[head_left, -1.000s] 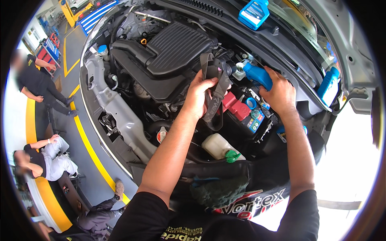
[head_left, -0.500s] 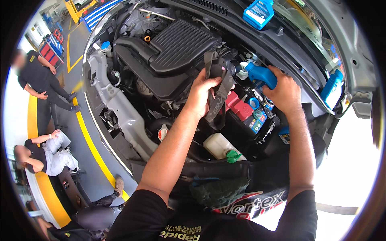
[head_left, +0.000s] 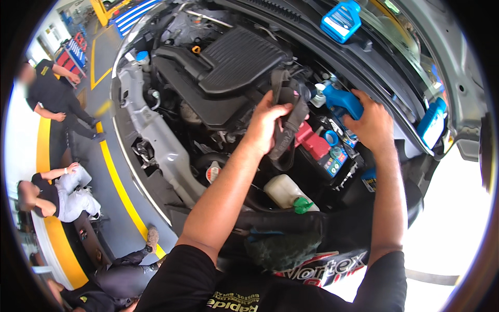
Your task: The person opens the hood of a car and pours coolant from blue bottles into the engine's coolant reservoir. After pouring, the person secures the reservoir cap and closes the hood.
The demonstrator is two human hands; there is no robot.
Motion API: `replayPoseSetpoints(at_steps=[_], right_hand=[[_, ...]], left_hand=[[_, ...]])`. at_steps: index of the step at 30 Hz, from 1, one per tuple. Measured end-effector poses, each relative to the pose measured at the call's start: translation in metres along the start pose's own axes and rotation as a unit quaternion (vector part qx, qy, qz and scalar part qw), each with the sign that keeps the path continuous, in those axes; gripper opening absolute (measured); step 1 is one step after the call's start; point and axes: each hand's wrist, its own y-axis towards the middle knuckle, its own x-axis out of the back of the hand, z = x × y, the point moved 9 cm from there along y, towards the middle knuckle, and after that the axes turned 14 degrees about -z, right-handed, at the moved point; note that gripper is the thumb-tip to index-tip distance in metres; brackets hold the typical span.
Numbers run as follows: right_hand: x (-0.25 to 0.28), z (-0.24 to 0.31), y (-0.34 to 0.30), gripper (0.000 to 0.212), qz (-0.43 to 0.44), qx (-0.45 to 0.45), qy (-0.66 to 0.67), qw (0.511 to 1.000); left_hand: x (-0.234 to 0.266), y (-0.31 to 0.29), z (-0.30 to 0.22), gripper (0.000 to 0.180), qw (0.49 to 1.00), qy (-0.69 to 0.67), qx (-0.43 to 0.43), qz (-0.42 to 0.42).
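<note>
I lean over a car's open engine bay. My left hand (head_left: 266,127) grips a dark cloth (head_left: 289,117) that hangs down in front of the black engine cover (head_left: 228,60). My right hand (head_left: 371,125) holds a blue plastic bottle (head_left: 340,101), tipped with its neck toward the engine beside the cloth. The bottle's mouth is hidden behind the cloth. Just below both hands sits the battery (head_left: 325,156) with a red terminal cap (head_left: 311,140).
A second blue bottle (head_left: 340,21) stands on the cowl at the back and a third (head_left: 431,122) at the right edge. A white reservoir with a green cap (head_left: 288,192) lies near me. People stand and sit on the workshop floor to the left, by yellow lines (head_left: 122,192).
Both hands have stayed at the cloth and the blue bottle; the view has shifted slightly, and the bottle looks a little more tipped toward the engine.
</note>
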Motion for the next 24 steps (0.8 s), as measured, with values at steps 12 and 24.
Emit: replayPoseSetpoints(at_steps=[12, 24], right_hand=[[-0.032, -0.049, -0.008, 0.068, -0.088, 0.053, 0.063, 0.993], [-0.031, -0.048, -0.008, 0.069, -0.08, 0.058, 0.059, 0.993]], left_hand=[[-0.006, 0.006, 0.017, 0.045, 1.0, -0.028, -0.01, 0.006], [-0.01, 0.002, 0.025, 0.053, 0.999, -0.035, 0.003, 0.001]])
